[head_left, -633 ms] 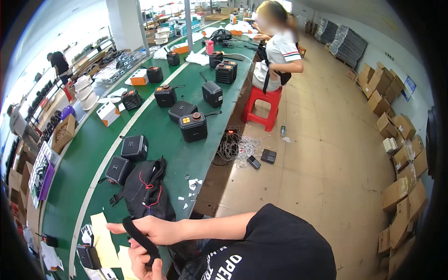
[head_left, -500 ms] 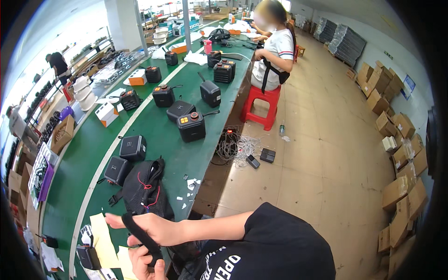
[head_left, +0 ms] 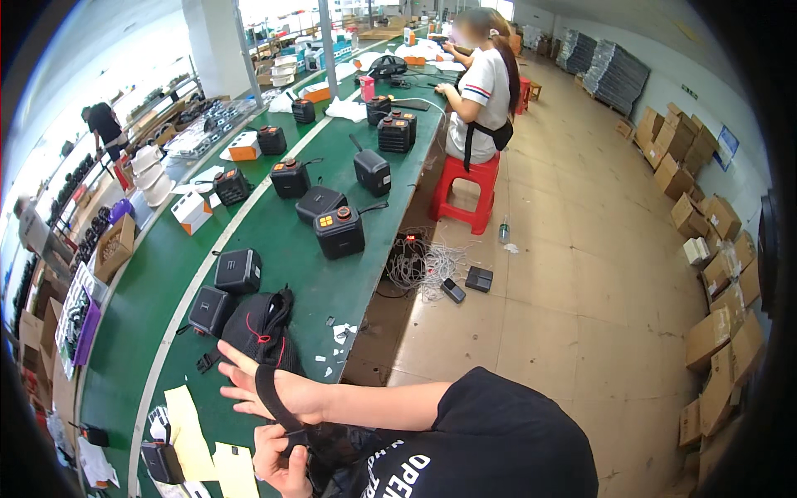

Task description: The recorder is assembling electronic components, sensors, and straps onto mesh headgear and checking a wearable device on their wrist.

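Black webbing strap crosses the back of the upper hand, near the bench's near end, close to its right edge. Which hand is which: the upper one, fingers spread and pointing left, reads as the right hand, its arm coming in from the dark-shirted shoulder at the lower right; the lower one is the left hand, low in the frame.

Right hand: wide open, fingers splayed, strap looped over it rather than pinched. Left hand: curled, seemingly closed on the strap's lower end, but the grip itself is half hidden by the wrist above it and by dark fabric; cannot tell for certain.

Strap's far end is lost against the black shirt. Lower edge of frame cuts off the left forearm.

Just beyond the right hand: a black soft bag with red trim, lying on the green bench top. Left of it, two black boxy units. Yellow paper sheets lie toward the near left, with a small black device beside them, detail unclear. White scraps sit by the right edge.

Further along the bench: more black units with orange buttons, cables trailing. A co-worker sits on a red stool at the right edge, far end. Tangled wires lie on the floor beneath. Cardboard boxes are stacked along the right wall.
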A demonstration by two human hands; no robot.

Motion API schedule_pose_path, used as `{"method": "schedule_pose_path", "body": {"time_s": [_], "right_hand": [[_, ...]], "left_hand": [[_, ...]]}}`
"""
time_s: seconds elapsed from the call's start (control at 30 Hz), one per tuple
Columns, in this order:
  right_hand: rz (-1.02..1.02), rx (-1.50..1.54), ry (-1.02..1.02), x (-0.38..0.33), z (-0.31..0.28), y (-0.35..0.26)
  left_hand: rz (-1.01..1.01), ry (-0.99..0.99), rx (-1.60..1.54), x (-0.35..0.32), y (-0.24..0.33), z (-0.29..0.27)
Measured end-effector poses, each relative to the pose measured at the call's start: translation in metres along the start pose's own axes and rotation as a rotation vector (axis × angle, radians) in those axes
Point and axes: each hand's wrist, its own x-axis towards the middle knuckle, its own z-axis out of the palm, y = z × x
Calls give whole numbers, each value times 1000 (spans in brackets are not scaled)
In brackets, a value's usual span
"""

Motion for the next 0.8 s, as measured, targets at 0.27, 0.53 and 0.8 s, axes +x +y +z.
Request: {"method": "schedule_pose_path", "body": {"time_s": [0.27, 0.53, 0.8], "right_hand": [[-69, -656, 111, -17, 22, -11], [-609, -1114, 173, -34, 54, -32], [-93, -55, 161, -36, 14, -37]], "left_hand": [[105, -50, -76, 0, 7, 9], [171, -281, 82, 22, 53, 8], [48, -268, -209, 22, 10, 38]]}}
